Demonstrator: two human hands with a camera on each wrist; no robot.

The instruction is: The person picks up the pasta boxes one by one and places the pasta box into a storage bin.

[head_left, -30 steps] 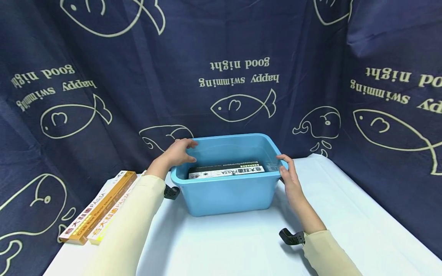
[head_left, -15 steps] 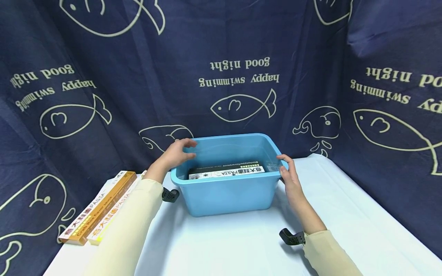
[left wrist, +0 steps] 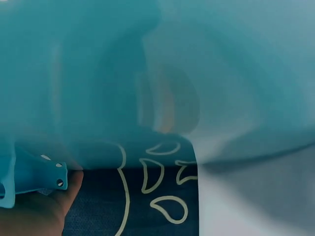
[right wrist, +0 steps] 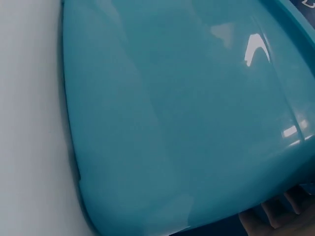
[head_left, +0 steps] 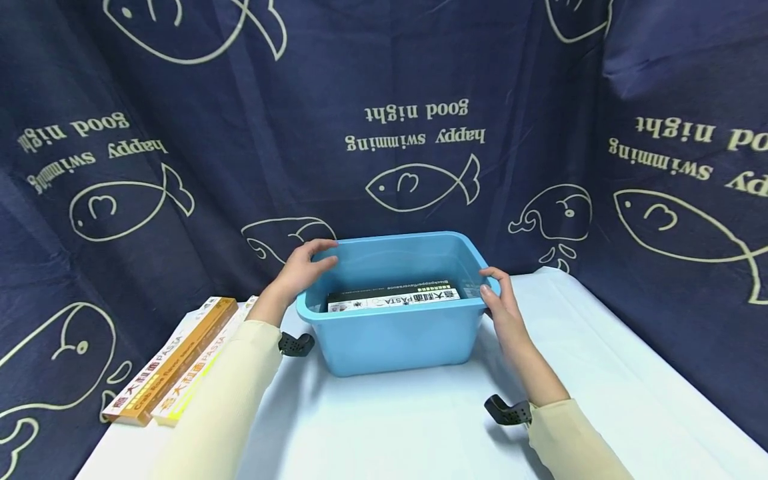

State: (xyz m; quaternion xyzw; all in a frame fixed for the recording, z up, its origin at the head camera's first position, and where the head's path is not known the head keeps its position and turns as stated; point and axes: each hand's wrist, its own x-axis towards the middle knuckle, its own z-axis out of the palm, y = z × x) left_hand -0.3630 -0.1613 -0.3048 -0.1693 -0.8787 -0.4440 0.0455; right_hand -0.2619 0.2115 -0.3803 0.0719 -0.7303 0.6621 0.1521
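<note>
A light blue plastic bin (head_left: 396, 341) stands on the white table, with a black-and-white pasta box (head_left: 393, 299) lying inside. At the bin's left rim is my left hand (head_left: 300, 270), its fingers and thumb extended and spread. The left wrist view shows part of that hand (left wrist: 37, 214) beside the rim's underside. My right hand (head_left: 504, 312) grips the right rim near the front corner, thumb and fingers bent over it. Fingers (right wrist: 278, 216) of this hand appear at the lower right of the right wrist view, against the bin's wall (right wrist: 162, 113).
Left of the bin, an orange-brown pasta box (head_left: 180, 363) and a yellow-and-white pasta box (head_left: 201, 367) lie side by side, partly behind my left sleeve (head_left: 231, 400). A dark blue fish-print curtain (head_left: 414, 73) hangs behind the white table (head_left: 384, 427).
My left hand has shifted slightly left and its fingertips have drawn back from inside the bin toward the rim. The right hand and the bin have hardly moved.
</note>
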